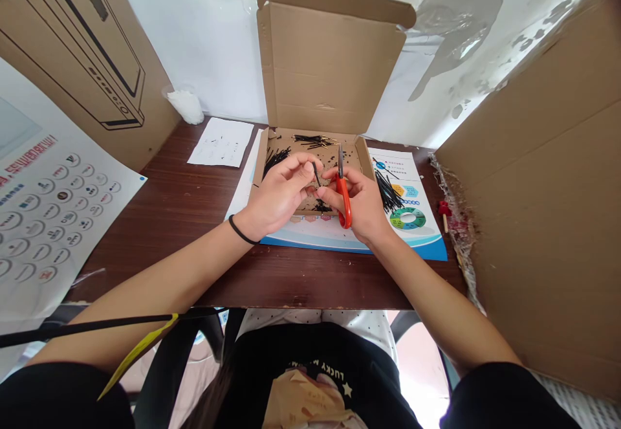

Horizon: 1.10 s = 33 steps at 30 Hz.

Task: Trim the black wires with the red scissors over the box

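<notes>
My left hand (279, 196) pinches a short thin black piece of what looks like wire (315, 171) between thumb and fingers. Scissors (344, 204) with red handles rest in my right hand (366, 206), blades pointing away from me. The fingertips of both hands come close together over an open cardboard box (334, 60), and the right fingertips are near the black piece. Inside the box lie a bundle of black wires with gold-coloured ends (313, 140), another black bundle (276, 159) at the left and scattered black scraps (322, 206).
A black wire bundle (388, 191) lies right of the box on a printed sheet (429, 241). White paper (220, 142) with small scraps is at the left, near a white plastic-wrapped item (187, 105). Cardboard panels (538, 202) flank the brown table (310, 280).
</notes>
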Each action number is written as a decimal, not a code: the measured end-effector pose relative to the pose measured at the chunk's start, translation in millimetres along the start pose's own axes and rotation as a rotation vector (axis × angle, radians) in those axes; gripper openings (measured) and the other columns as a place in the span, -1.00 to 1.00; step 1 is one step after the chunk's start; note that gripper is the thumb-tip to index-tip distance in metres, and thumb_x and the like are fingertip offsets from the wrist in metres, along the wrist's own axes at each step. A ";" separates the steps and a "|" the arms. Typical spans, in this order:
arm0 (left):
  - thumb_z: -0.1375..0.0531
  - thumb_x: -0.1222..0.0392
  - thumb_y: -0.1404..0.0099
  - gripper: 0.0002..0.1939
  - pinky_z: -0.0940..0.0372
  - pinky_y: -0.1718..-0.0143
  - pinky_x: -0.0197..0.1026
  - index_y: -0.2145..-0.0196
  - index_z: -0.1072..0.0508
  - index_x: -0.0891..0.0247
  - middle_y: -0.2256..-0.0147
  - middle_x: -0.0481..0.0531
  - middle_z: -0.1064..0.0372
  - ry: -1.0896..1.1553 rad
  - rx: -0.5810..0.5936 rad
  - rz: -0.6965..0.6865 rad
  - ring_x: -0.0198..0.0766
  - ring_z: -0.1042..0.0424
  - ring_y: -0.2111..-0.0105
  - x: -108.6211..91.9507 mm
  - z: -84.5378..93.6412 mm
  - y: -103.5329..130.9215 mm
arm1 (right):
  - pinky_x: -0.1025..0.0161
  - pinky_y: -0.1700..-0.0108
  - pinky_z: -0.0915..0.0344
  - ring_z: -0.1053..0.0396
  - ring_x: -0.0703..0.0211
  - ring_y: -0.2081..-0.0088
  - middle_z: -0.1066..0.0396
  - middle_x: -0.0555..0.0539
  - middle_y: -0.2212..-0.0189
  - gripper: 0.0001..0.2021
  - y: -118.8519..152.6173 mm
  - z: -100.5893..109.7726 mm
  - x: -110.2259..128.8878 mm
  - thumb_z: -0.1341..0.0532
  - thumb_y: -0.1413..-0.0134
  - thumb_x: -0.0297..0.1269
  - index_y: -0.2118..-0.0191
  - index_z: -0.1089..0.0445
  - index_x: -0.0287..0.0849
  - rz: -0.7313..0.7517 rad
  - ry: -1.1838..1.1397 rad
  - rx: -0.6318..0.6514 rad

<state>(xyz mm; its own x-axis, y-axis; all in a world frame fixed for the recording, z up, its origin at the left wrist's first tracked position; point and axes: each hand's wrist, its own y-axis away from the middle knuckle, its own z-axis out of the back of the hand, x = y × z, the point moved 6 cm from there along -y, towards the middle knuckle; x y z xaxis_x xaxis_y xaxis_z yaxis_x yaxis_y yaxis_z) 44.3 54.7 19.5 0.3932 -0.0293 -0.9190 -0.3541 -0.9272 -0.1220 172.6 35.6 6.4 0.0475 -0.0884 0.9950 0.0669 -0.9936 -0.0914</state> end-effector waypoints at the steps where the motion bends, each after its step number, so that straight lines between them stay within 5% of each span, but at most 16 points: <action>1: -0.31 0.09 -0.24 -0.82 -0.35 0.27 -0.29 0.34 -0.42 0.20 0.25 -0.04 -0.29 -0.002 0.003 -0.004 -0.38 -0.31 0.31 -0.4 -0.5 0.2 | 0.28 0.48 -0.22 -0.21 0.33 0.54 -0.38 0.10 0.52 -0.52 -0.2 0.2 -0.7 -0.49 0.34 0.02 0.26 -0.40 -0.03 -0.001 0.004 0.000; 7: -0.35 0.00 -0.18 -0.76 -0.32 0.27 -0.28 0.35 -0.46 0.19 0.28 -0.03 -0.28 -0.055 0.027 -0.066 -0.34 -0.29 0.28 -3.3 -2.5 1.0 | 0.30 0.50 -0.16 -0.13 0.37 0.57 -0.34 0.13 0.55 -0.55 0.0 0.1 -1.7 -0.51 0.33 -0.07 0.26 -0.41 -0.04 -0.008 -0.049 -0.009; 14: -0.32 -0.12 -0.19 -0.68 -0.31 0.18 -0.23 0.31 -0.48 0.20 0.22 0.03 -0.36 -0.186 0.070 -0.137 -0.28 -0.33 0.23 -4.0 -4.2 2.0 | 0.24 0.42 -0.27 -0.24 0.29 0.52 -0.35 0.11 0.54 -0.49 -0.5 0.2 -1.0 -0.48 0.33 0.04 0.23 -0.38 -0.04 0.007 -0.038 -0.034; 25: -0.30 0.09 -0.24 -0.80 -0.35 0.25 -0.29 0.36 -0.37 0.21 0.29 -0.06 -0.24 0.095 -0.035 0.088 -0.36 -0.28 0.28 3.6 0.8 -0.3 | 0.17 0.29 -0.39 -0.36 0.24 0.44 -0.39 0.09 0.49 -0.59 4.2 5.3 9.1 -0.47 0.23 -0.01 0.23 -0.40 0.01 0.174 0.010 -0.100; 33: -0.28 0.19 -0.26 -0.86 -0.36 0.25 -0.29 0.35 -0.36 0.19 0.29 -0.08 -0.25 0.154 -0.023 0.105 -0.36 -0.30 0.26 4.9 -1.1 -0.1 | 0.17 0.27 -0.42 -0.32 0.28 0.50 -0.35 0.12 0.53 -0.60 5.2 3.7 12.1 -0.48 0.24 -0.06 0.25 -0.41 0.00 0.185 -0.005 -0.089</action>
<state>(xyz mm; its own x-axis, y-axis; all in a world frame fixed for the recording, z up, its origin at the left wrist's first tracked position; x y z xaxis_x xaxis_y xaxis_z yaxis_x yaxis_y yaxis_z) 47.2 54.2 15.4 0.4808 -0.1814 -0.8579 -0.3812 -0.9243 -0.0182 177.2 29.6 17.8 0.0558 -0.2702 0.9612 -0.0318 -0.9627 -0.2688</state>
